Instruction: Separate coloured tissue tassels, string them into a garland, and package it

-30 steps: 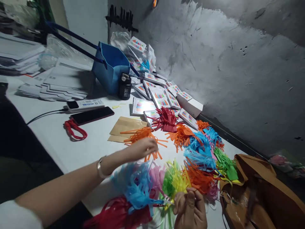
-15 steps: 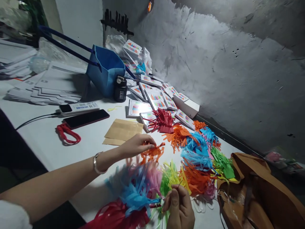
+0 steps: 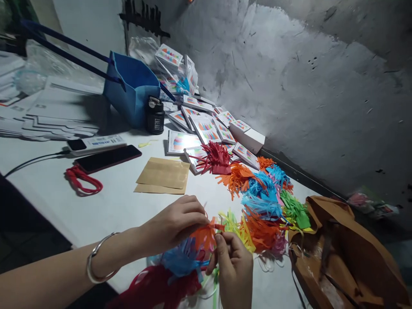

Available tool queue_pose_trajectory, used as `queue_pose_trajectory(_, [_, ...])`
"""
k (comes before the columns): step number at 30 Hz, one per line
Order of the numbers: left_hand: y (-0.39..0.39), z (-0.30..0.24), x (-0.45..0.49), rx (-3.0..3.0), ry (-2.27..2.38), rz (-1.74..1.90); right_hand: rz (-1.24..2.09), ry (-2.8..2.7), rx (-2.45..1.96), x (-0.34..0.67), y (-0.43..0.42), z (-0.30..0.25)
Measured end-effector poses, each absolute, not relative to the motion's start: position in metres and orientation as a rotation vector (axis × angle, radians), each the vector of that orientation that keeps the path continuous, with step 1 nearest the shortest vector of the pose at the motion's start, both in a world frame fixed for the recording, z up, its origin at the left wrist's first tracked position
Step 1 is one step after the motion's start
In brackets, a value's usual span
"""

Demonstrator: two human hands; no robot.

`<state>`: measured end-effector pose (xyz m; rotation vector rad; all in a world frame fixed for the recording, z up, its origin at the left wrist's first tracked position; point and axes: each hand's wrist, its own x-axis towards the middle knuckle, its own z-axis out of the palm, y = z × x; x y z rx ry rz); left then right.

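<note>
My left hand [image 3: 175,223], with a silver bangle on the wrist, is pinched on an orange paper tassel [image 3: 203,235] near the table's front edge. Just to its right, my right hand [image 3: 233,266] is closed on a thin string with blue [image 3: 182,259], red [image 3: 154,285] and yellow-green tassels bunched along it. The two hands nearly touch at the orange tassel. A heap of loose tassels [image 3: 260,201] in orange, blue, green and pink lies behind them. A red tassel [image 3: 214,159] rests further back.
Brown paper envelopes [image 3: 162,176] lie mid-table, with a dark phone [image 3: 107,158], a white power bank [image 3: 95,143] and a red cord [image 3: 80,180] to the left. Several printed boxes [image 3: 206,128], a black jar [image 3: 155,116] and a blue bag [image 3: 131,88] stand behind. A brown bag [image 3: 341,253] sits at right.
My left hand picked the orange tassel up from the table and carried it toward me to my right hand. The view has shifted down and right.
</note>
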<state>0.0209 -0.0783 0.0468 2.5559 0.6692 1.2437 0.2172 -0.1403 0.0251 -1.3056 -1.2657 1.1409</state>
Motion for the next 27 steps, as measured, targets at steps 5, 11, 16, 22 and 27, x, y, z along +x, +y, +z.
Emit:
queue_pose_trajectory(5, [-0.083, 0.043, 0.021, 2.828, 0.659, 1.219, 1.215, -1.092, -1.224, 0.216, -0.138, 0.025])
queue_pose_trajectory(11, [-0.089, 0.046, 0.017, 2.941, 0.581, 1.171, 1.275, -1.08, -1.142, 0.211, -0.135, 0.02])
queue_pose_trajectory(16, [-0.092, 0.037, 0.017, 2.925, 0.561, 1.181, 0.958, -1.115, -1.118, 0.21, -0.129, 0.02])
queue_pose_trajectory(22, [-0.086, 0.028, 0.009, 2.78, 0.664, 0.891, 0.939, -0.697, -0.72, 0.25, -0.117, 0.038])
queue_pose_trajectory(27, [-0.102, 0.037, 0.033, 2.461, 0.896, 0.911, 1.085, -0.761, -0.652, 0.227, -0.123, 0.057])
